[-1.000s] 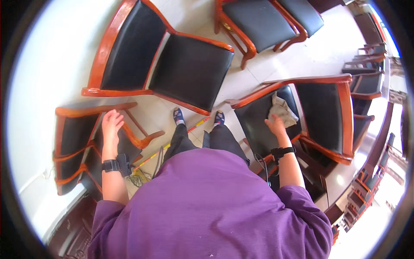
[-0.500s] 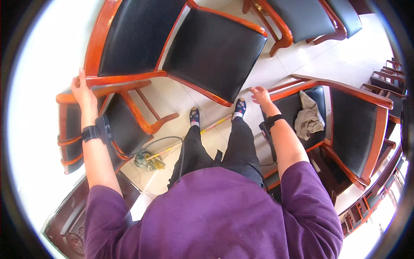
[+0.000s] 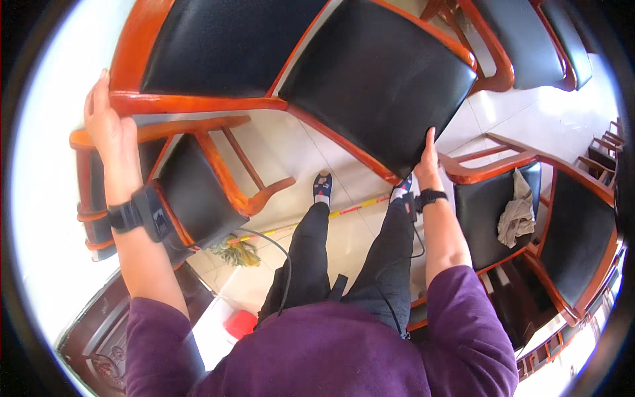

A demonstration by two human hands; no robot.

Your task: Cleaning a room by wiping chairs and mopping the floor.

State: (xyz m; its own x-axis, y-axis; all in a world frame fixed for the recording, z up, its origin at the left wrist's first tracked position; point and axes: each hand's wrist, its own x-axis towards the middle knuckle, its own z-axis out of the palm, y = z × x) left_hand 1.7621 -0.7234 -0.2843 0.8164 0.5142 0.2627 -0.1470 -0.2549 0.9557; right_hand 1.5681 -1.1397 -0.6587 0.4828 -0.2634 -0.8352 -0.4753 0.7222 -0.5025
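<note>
A wooden chair [image 3: 377, 79] with a reddish-brown frame and black padded seat and back lies tilted across the top of the view. My left hand [image 3: 111, 126] holds the outer end of its back frame, the fingers lying along the wood. At the front edge of the seat my right hand [image 3: 428, 162] grips the chair, with its thumb on the black padding and the other fingers mostly hidden. Below the left part of that chair stands another chair [image 3: 198, 175] with the same black seat.
On the right stands a chair [image 3: 493, 215] with a crumpled grey-beige cloth [image 3: 517, 215] on its seat. A mop [image 3: 239, 253] with a yellow-and-red pole lies by my feet. More chairs [image 3: 519, 43] stand at the far right. Something red [image 3: 241, 323] is on the floor at lower left.
My right hand has moved up and taken hold of the seat's front edge. The chair's seat has shifted right in view. My left hand stays at the back frame.
</note>
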